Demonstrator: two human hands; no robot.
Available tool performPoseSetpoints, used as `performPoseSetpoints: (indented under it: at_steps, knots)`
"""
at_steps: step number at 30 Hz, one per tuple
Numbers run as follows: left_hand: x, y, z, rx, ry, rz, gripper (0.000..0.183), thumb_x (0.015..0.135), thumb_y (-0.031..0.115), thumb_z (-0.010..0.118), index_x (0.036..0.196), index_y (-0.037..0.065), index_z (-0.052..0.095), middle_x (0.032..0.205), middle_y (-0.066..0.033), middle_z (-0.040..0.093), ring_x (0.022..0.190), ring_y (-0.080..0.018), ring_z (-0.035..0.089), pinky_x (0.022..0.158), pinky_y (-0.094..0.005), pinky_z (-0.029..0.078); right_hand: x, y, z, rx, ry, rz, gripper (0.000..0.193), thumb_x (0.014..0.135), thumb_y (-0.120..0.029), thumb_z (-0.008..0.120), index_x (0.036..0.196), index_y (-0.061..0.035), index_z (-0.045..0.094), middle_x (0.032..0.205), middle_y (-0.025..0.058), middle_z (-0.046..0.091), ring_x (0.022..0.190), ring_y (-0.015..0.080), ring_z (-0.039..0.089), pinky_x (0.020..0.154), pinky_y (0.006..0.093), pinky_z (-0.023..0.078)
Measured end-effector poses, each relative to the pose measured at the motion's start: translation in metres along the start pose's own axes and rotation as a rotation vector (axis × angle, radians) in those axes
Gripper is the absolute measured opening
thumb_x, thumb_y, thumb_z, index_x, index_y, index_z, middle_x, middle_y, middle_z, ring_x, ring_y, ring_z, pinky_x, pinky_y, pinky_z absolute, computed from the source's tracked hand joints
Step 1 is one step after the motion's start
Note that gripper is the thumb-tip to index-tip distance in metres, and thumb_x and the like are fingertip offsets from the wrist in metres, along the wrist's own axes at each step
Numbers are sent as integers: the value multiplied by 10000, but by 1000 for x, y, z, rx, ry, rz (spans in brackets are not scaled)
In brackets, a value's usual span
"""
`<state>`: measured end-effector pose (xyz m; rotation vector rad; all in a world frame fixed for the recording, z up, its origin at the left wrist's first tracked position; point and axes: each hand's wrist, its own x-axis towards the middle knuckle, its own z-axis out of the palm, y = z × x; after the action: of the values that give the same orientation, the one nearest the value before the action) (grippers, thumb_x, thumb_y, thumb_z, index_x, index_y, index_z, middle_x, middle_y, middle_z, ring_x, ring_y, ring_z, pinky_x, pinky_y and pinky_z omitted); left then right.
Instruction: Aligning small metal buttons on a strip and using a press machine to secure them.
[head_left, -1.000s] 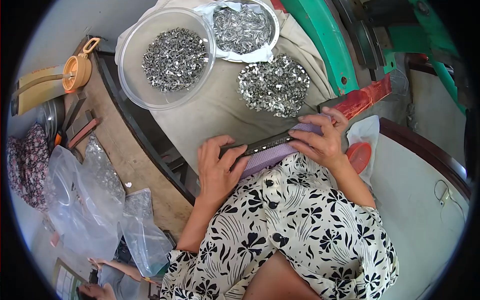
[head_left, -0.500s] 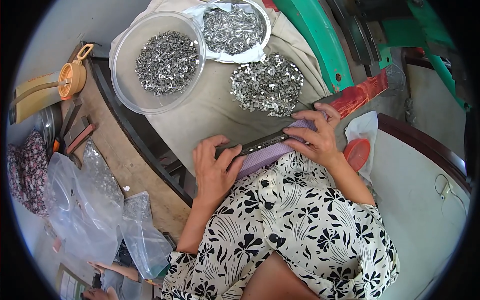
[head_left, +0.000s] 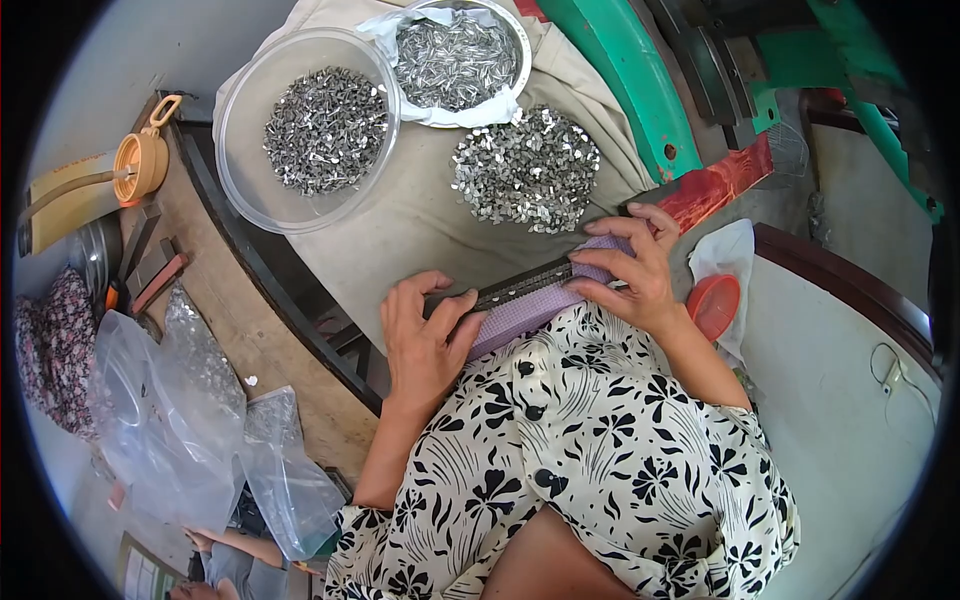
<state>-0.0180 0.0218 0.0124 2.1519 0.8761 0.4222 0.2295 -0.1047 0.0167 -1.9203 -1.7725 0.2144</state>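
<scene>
A long dark bar (head_left: 528, 284), with rows of small holes and a few bright bits along it, lies across a purple checked cloth (head_left: 522, 316) close to my body. My left hand (head_left: 425, 335) pinches its left end between thumb and fingers. Farther right, my right hand (head_left: 635, 270) has thumb and fingertips closed on the other end, where purple cloth also shows beneath the fingers. Just beyond the bar, a loose heap of small flat silvery metal pieces (head_left: 527, 168) is spread on the beige cloth (head_left: 420, 210).
A clear round tub (head_left: 227, 180) of small metal parts and a lined metal bowl (head_left: 524, 62) of thin shiny pieces stand behind. A green machine frame (head_left: 625, 85) rises at right, near a red lid (head_left: 714, 307). Plastic bags (head_left: 165, 430) lie left; another person (head_left: 240, 570) is lower left.
The bar has tilted slightly, showing more of its holed face and fewer bright bits. Both hands keep nearly the same hold, and the whole view has shifted a little.
</scene>
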Motion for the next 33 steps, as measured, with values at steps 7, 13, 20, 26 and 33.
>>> performPoseSetpoints:
  at_steps: [7, 13, 20, 26, 33]
  knots:
    - [-1, -1, 1, 6, 7, 12, 307, 693, 107, 815, 984, 103, 717, 1089, -87, 585, 963, -272, 550, 826, -392, 410, 1, 1, 1, 36, 7, 16, 362, 631, -338, 855, 929, -158, 755, 1120, 29, 647, 1190, 296, 428, 1032, 428, 283]
    - [-1, -2, 1, 15, 5, 14, 317, 671, 96, 828, 968, 98, 717, 1087, -96, 588, 966, -275, 556, 836, -389, 417, 2, -2, 0, 74, 2, 62, 355, 626, -290, 864, 930, -154, 743, 1125, 30, 648, 1184, 302, 432, 1034, 436, 282]
    - [-1, -1, 1, 5, -18, -1, 308, 660, 86, 836, 943, 82, 713, 1086, -106, 590, 969, -281, 556, 843, -388, 418, 10, -7, 5, 67, 5, 45, 334, 629, -248, 852, 923, -148, 729, 1127, 32, 650, 1176, 308, 438, 1034, 439, 285]
    - [-1, -3, 2, 6, -4, 22, 285, 688, 127, 814, 954, 118, 714, 1099, -74, 579, 965, -254, 563, 816, -389, 407, 16, -18, 3, 63, 28, -31, 311, 633, -259, 845, 905, -160, 732, 1111, 35, 653, 1173, 304, 437, 1027, 435, 284]
    - [0, -2, 1, 12, 19, 42, 294, 690, 137, 814, 964, 124, 708, 1106, -73, 579, 953, -246, 565, 800, -387, 404, 28, -35, 18, 116, -45, -64, 287, 672, -264, 832, 922, -172, 728, 1158, 20, 638, 1195, 299, 417, 1030, 422, 276]
